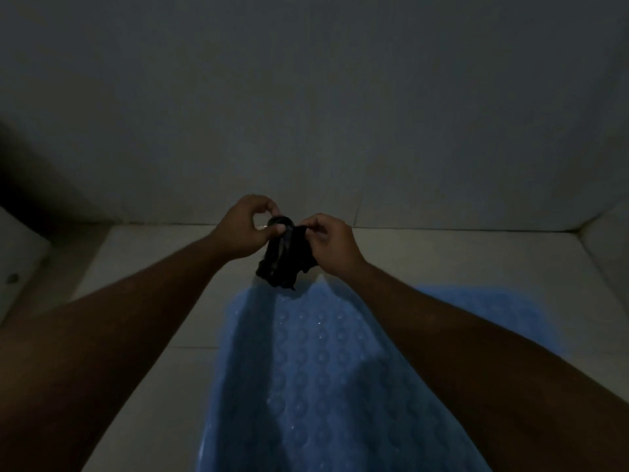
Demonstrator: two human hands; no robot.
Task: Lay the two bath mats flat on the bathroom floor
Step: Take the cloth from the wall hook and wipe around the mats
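Your left hand and right hand meet out in front of you, arms stretched, held above the floor near the foot of the far wall. Both grip one black crumpled item.

- Left hand: thumb and forefinger curled into a ring, pinching the item's top, where a dark rounded part shows.
- Right hand: fingers curled, pinching the upper edge on the other side, just beside the left.
- Item hangs limp below both hands, ragged at its lower edge. Light is too dim to tell the material.

Mats:
- Blue mat lies on the floor below the hands. It runs from just under the hanging item back towards you, between your forearms. Raised round bumps cover its surface. It looks flat.
- Second blue stretch shows on the floor to the right, beyond your right forearm. The arm hides the join, so you cannot tell whether it is a separate mat.

Floor: pale tiles, bare to the left of the blue mat. Room very dim overall.
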